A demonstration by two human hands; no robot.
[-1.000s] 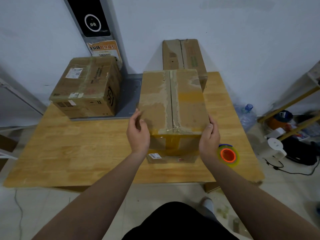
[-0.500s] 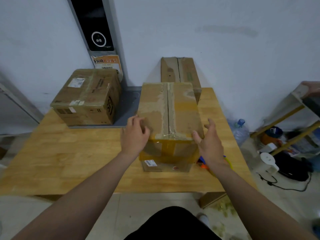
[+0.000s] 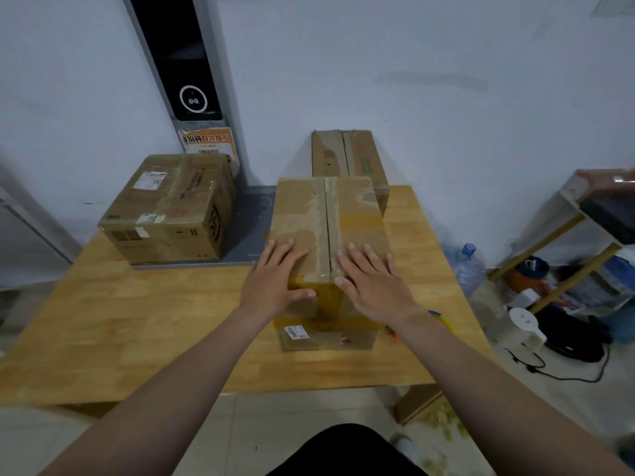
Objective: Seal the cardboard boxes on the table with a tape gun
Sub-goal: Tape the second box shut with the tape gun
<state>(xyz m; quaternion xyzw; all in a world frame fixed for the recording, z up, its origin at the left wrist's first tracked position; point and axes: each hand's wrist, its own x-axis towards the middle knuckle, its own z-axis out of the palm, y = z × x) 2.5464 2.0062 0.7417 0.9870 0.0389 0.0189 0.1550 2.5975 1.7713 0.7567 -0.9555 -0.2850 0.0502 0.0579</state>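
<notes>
On table [image 3: 137,321] centre, main cardboard box [image 3: 326,218] stands upright, long axis pointing away from the person; flaps closed, centre seam running front to back under old torn tape; yellowish tape across the near top edge and down the front face. Left hand [image 3: 275,283] lies flat, palm down, on the left flap at the near edge; fingers straight, slightly spread, thumb reaching over onto the front face. Right hand [image 3: 372,283] lies flat on the right flap; fingers straight and fanned, thumb tip at the seam; neither hand grips anything. Tape gun [image 3: 435,314] sits on the table just right of the box, mostly hidden behind the right forearm; only a yellow-blue sliver shows. Second box [image 3: 171,207] sits back-left on a grey panel [image 3: 247,228]; third box [image 3: 350,156] stands against the wall behind the main one.
</notes>
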